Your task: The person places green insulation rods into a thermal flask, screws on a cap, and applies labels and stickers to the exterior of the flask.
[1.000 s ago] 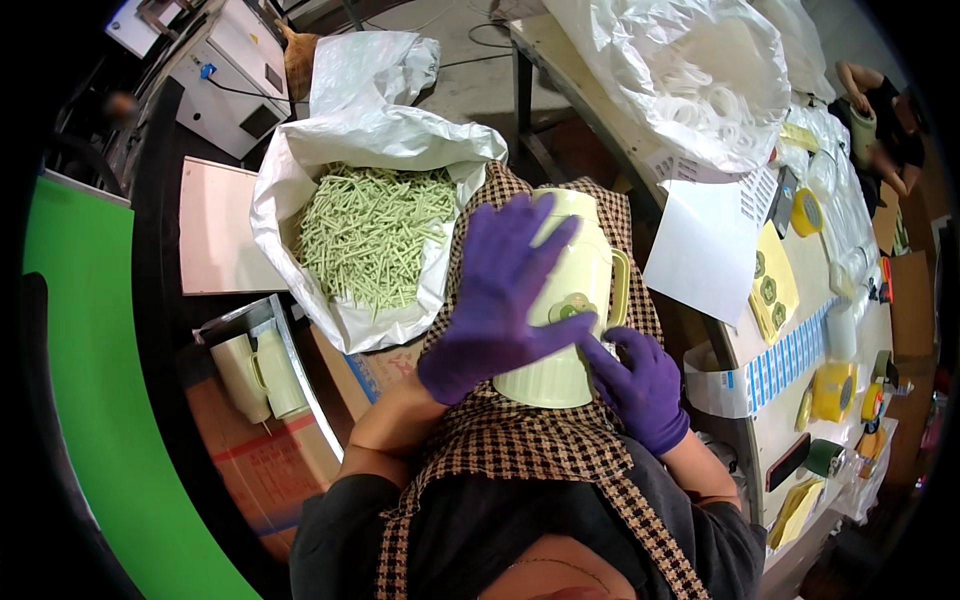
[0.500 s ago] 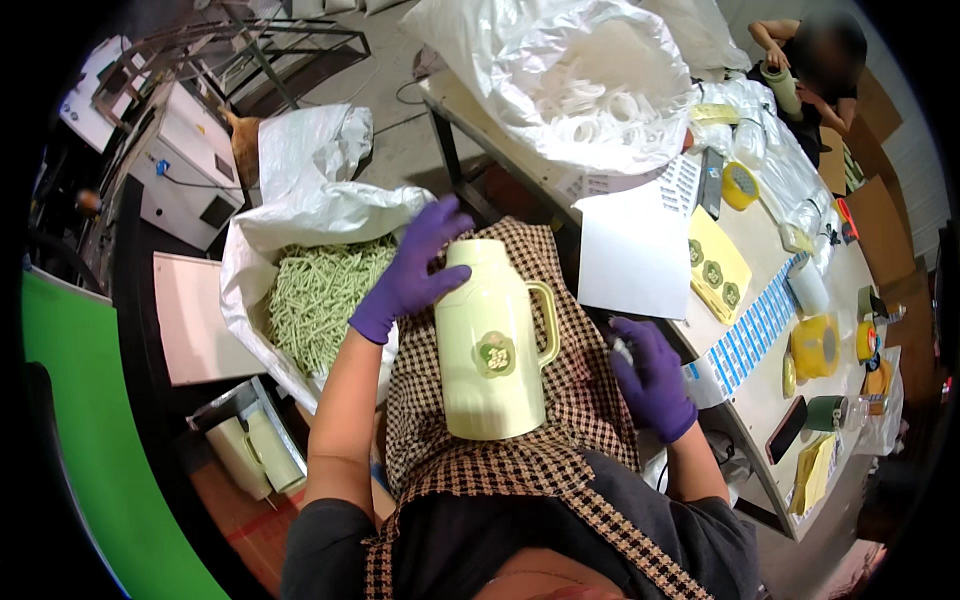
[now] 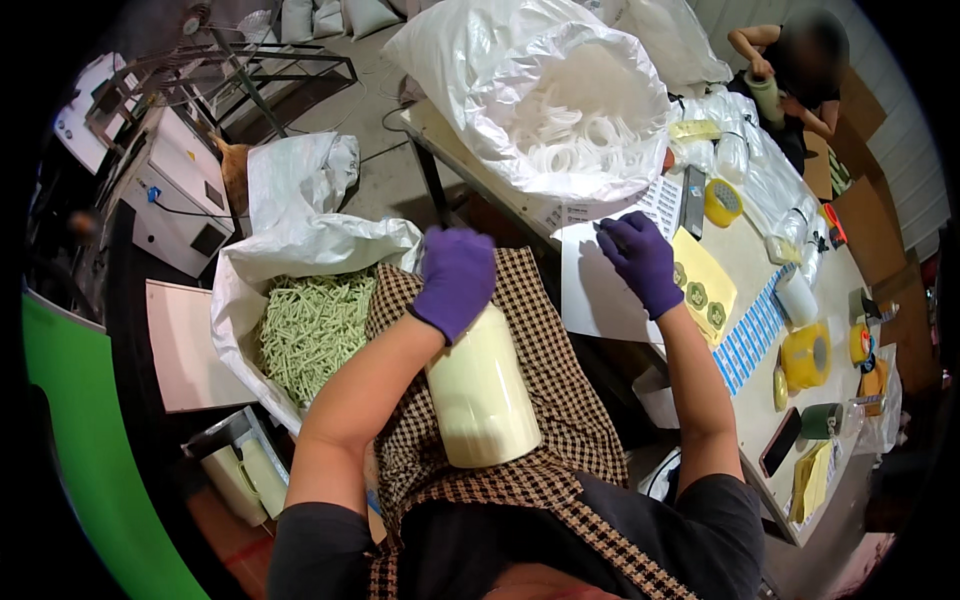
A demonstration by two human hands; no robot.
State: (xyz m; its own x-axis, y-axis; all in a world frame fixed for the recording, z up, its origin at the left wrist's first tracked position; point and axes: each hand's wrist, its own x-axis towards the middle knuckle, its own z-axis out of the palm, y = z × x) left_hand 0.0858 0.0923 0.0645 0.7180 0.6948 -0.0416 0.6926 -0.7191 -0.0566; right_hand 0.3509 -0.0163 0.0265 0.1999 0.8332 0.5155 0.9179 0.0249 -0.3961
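Note:
A pale yellow-green jug (image 3: 482, 405) lies across my lap on a brown-and-black checked apron (image 3: 580, 420), its base toward me. My left hand (image 3: 457, 282), in a purple glove, is closed over the jug's top end and hides it. Neither handle nor flower decal shows on the jug now. My right hand (image 3: 645, 265), gloved the same, is over the white paper sheet (image 3: 595, 290) at the table's edge. Its fingers are bent together; anything between the tips is too small to make out. Just right of it lie yellow sheets with green flower stickers (image 3: 703, 285).
A white sack of translucent rings (image 3: 590, 190) stands on the table (image 3: 755, 420). Left of my lap, another sack holds pale green strips (image 3: 310, 330). Tape rolls (image 3: 806, 355), a phone (image 3: 783, 437) and a blue-patterned strip (image 3: 750, 340) lie rightward. A co-worker (image 3: 790, 90) sits far right.
My left hand has moved onto the jug's top, and the jug has turned, taking handle and decal out of sight. My right hand has gone from beside my lap up over the table.

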